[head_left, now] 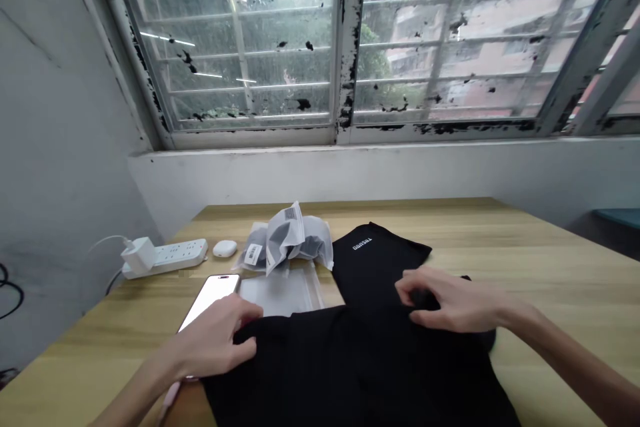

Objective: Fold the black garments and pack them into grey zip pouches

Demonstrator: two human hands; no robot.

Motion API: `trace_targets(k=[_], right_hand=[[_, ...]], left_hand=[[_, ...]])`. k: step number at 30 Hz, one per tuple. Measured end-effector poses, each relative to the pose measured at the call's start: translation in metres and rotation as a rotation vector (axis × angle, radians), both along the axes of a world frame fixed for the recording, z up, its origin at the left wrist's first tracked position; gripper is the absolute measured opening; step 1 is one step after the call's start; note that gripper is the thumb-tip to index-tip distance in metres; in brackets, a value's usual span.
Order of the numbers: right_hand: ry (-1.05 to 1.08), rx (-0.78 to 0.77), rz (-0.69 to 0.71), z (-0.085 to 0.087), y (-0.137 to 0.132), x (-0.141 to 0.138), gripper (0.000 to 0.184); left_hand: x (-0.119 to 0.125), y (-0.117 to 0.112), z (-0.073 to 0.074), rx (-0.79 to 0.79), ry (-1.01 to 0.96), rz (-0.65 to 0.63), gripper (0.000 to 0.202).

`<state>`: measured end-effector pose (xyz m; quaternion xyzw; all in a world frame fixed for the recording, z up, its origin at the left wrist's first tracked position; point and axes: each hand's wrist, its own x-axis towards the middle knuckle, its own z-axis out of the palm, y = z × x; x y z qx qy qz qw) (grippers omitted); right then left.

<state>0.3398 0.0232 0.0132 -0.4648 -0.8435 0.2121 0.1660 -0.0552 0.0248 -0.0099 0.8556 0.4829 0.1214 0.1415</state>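
Here we go: big window (350,40) at 12 o'clock, flaking black paint on the frame, bars behind the glass. Below it, wooden bench (525,267) runs across the view. Black garment (350,360) spread over the near middle, w/ a black panel w/ white lettering (370,267) reaching to 12; can't tell if that's the same piece. R hand (455,300) at 2 o'clock, on top of the black cloth, fingers bunched: narrow grip, pinching a fold. L hand (210,340) at 9, on the garment's edge, fingers curved over; can't tell if it's gripping or only resting. Containers now: clear zip bags (287,243) piled at 11, grey contents inside, barcode labels on top, just beyond the garment. Flat clear bag (285,293) right beside them, nothing visible in it, partly under the cloth. Phone (213,297) at 10, next to L hand, screen lit white. Further back, white power strip (165,257) w/ charger (139,255) plugged in, cable running off left. Small white earbud case (225,249) just beside the strip.
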Motion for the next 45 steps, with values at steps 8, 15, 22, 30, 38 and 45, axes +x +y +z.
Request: trace_targets(k=[8,15,22,30,38,45], right_hand=[[0.441,-0.280,-0.170,0.030,0.003,0.025,0.039],[0.059,0.314,-0.186,0.001,0.011,-0.005,0.012],[0.124,0.250,0.194,-0.041,-0.029,-0.071,0.027],[0.476,0.042,-0.081,-0.060,-0.018,-0.079,0.030],[0.698,-0.082,-0.177,-0.059,-0.012,-0.076,0.044],[0.724,-0.060,-0.242,-0.059,-0.010,-0.076,0.049]], left_hand=[[-0.002,0.010,0.000,-0.175,-0.547,0.327,0.039],[0.013,0.013,0.001,0.071,-0.345,0.333,0.026],[0.005,0.009,0.004,0.003,-0.400,0.265,0.041],[0.008,-0.025,0.003,0.127,-0.577,0.149,0.057],[0.002,-0.004,-0.017,0.366,-0.535,0.163,0.046],[0.006,-0.005,-0.005,0.354,-0.445,0.275,0.046]])
